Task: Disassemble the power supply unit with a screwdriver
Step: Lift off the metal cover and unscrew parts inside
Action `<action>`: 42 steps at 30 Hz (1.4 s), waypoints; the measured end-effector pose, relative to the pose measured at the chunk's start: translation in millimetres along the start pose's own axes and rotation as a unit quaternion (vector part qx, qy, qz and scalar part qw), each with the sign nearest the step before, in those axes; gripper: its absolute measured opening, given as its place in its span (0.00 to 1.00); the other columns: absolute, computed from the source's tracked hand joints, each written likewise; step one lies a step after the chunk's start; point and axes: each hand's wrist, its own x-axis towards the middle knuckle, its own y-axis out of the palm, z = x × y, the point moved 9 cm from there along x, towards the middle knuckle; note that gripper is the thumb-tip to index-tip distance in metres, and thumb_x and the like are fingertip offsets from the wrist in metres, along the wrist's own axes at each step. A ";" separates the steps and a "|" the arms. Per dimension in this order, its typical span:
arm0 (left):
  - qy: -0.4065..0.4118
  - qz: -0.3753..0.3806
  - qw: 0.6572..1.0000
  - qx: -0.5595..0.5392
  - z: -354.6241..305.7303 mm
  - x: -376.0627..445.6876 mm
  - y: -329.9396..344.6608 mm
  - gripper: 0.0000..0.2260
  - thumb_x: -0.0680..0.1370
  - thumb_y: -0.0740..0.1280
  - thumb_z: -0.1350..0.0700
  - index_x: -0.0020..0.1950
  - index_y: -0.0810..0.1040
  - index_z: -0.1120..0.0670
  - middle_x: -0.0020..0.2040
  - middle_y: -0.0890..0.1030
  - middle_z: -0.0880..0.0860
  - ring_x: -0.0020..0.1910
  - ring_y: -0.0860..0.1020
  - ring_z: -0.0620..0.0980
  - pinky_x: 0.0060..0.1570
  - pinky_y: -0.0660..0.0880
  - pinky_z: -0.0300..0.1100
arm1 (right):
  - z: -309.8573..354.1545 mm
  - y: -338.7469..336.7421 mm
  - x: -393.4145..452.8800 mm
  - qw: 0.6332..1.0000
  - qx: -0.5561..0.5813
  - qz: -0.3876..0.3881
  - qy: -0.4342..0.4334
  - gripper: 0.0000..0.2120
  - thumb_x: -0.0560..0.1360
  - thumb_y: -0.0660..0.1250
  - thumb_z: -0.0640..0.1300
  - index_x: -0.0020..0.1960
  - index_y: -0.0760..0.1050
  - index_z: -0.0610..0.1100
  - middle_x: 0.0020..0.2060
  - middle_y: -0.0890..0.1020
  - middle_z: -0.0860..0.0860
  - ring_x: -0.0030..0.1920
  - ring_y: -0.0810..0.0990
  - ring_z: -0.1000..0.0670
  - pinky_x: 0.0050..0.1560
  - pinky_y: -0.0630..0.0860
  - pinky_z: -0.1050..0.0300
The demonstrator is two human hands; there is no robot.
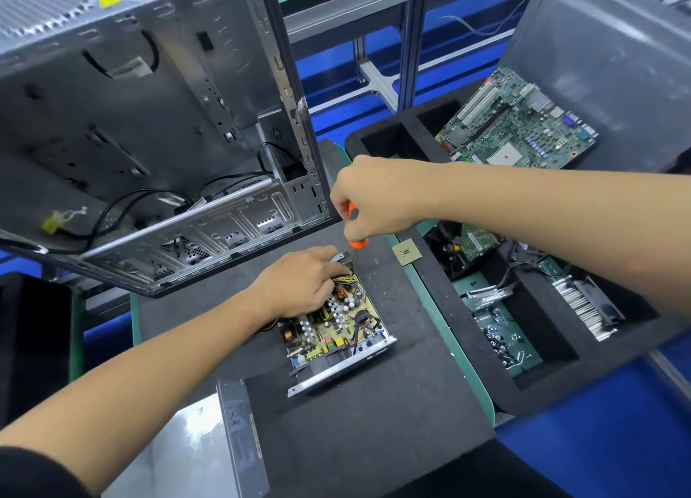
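The power supply unit (pixel 338 333) lies open on the black foam mat, its circuit board with coils and capacitors exposed and a metal wall along its near edge. My left hand (pixel 299 282) rests on its far left part, fingers curled over the wires and the metal edge. My right hand (pixel 368 198) grips an orange-handled screwdriver (pixel 357 244) held upright, its shaft pointing down into the far corner of the unit. The tip is hidden among the wires.
An empty computer case (pixel 149 131) stands tilted at the far left. A metal cover (pixel 239 437) lies at the near edge. A loose CPU chip (pixel 407 251) sits on the mat. Black foam bins (pixel 542 333) to the right hold a motherboard (pixel 519 123), screws and parts.
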 end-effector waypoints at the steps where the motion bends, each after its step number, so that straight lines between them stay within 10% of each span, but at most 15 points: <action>1: 0.002 -0.004 1.000 -0.001 0.2 0.0 -0.4 0.26 0.73 0.49 0.53 0.67 0.74 0.52 0.47 0.69 0.52 0.47 0.73 0.54 0.45 0.73 0.49 | -0.9 -1.2 -0.4 1.000 -0.001 -0.003 0.002 0.08 0.67 0.70 0.46 0.39 0.79 0.40 0.38 0.83 0.42 0.32 0.71 0.47 0.26 0.60 0.61; 10: 0.016 -0.031 0.999 0.011 1.6 -0.8 0.0 0.25 0.74 0.49 0.52 0.66 0.75 0.52 0.48 0.70 0.51 0.45 0.73 0.53 0.39 0.70 0.45 | -3.8 -14.6 -9.7 1.000 0.025 -0.009 0.012 0.07 0.68 0.70 0.45 0.35 0.79 0.42 0.29 0.80 0.47 0.26 0.70 0.51 0.25 0.63 0.63; 18: -0.018 -0.040 0.997 -0.062 5.5 -0.4 0.2 0.29 0.72 0.54 0.27 0.58 0.80 0.45 0.62 0.68 0.43 0.55 0.71 0.42 0.44 0.67 0.41 | 0.7 -39.3 -14.5 0.993 0.111 -0.002 0.030 0.07 0.68 0.67 0.45 0.35 0.79 0.42 0.22 0.80 0.54 0.24 0.79 0.53 0.23 0.69 0.67; 25: -0.045 -0.062 0.972 -0.224 7.5 1.0 -5.8 0.08 0.75 0.71 0.52 0.42 0.83 0.56 0.53 0.75 0.47 0.52 0.72 0.45 0.55 0.69 0.44 | 5.1 -49.1 -15.8 0.992 0.125 -0.020 0.030 0.07 0.69 0.68 0.45 0.36 0.81 0.44 0.27 0.82 0.47 0.25 0.79 0.51 0.28 0.72 0.61; 33: -0.141 -0.177 0.946 -0.231 70.0 -63.4 -68.1 0.05 0.74 0.71 0.56 0.42 0.83 0.56 0.42 0.80 0.48 0.43 0.77 0.45 0.45 0.70 0.37 | 14.5 -58.6 9.9 0.974 0.217 0.063 0.012 0.06 0.71 0.73 0.37 0.44 0.77 0.39 0.27 0.80 0.52 0.23 0.78 0.54 0.26 0.76 0.60; 42: -0.338 -0.209 0.900 -0.180 159.0 -187.7 -62.6 0.06 0.73 0.73 0.60 0.49 0.85 0.55 0.39 0.78 0.44 0.44 0.76 0.45 0.42 0.67 0.33 | 131.0 21.3 83.6 0.986 0.011 0.147 -0.075 0.13 0.75 0.63 0.48 0.48 0.76 0.36 0.36 0.80 0.43 0.33 0.79 0.44 0.34 0.75 0.54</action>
